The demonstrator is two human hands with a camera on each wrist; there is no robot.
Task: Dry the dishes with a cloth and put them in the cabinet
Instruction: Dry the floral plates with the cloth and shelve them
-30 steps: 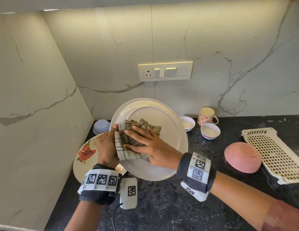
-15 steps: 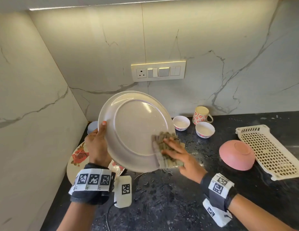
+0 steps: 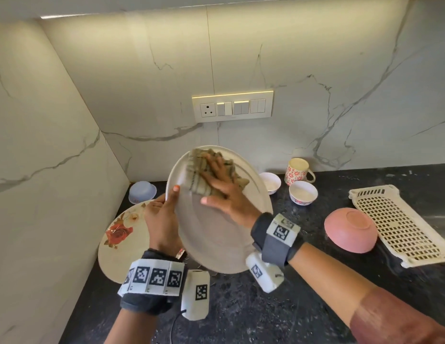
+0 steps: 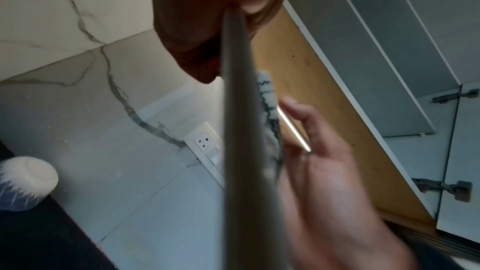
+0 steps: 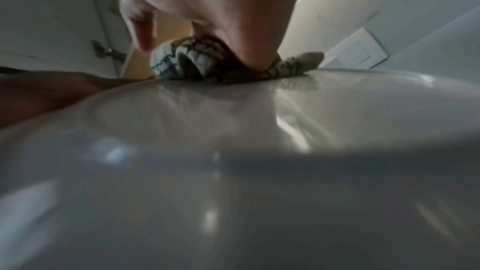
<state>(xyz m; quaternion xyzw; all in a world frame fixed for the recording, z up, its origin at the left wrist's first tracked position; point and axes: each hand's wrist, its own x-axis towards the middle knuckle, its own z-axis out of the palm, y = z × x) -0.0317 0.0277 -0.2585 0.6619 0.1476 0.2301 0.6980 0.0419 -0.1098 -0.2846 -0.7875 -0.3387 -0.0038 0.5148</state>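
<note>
A large white plate (image 3: 216, 234) is held tilted above the black counter. My left hand (image 3: 164, 214) grips its left rim, thumb on the face and fingers behind. My right hand (image 3: 221, 184) lies flat with spread fingers on a checked olive cloth (image 3: 199, 165), pressing it against the plate's upper part. In the left wrist view the plate (image 4: 241, 151) shows edge-on, with the cloth (image 4: 270, 114) and my right hand (image 4: 324, 171) beyond it. The right wrist view shows the cloth (image 5: 202, 63) bunched under my palm on the glossy plate (image 5: 233, 151).
A rose-patterned plate (image 3: 119, 234) lies on the counter (image 3: 241, 314) at the left, a blue bowl (image 3: 142, 191) behind it. Two small white bowls (image 3: 303, 192), a floral mug (image 3: 297, 171), an upturned pink bowl (image 3: 350, 232) and a cream drain tray (image 3: 400, 224) stand to the right.
My right hand has swept the cloth from the plate's lower right edge up to its top. The plate has tilted and shifted slightly in my left hand.
</note>
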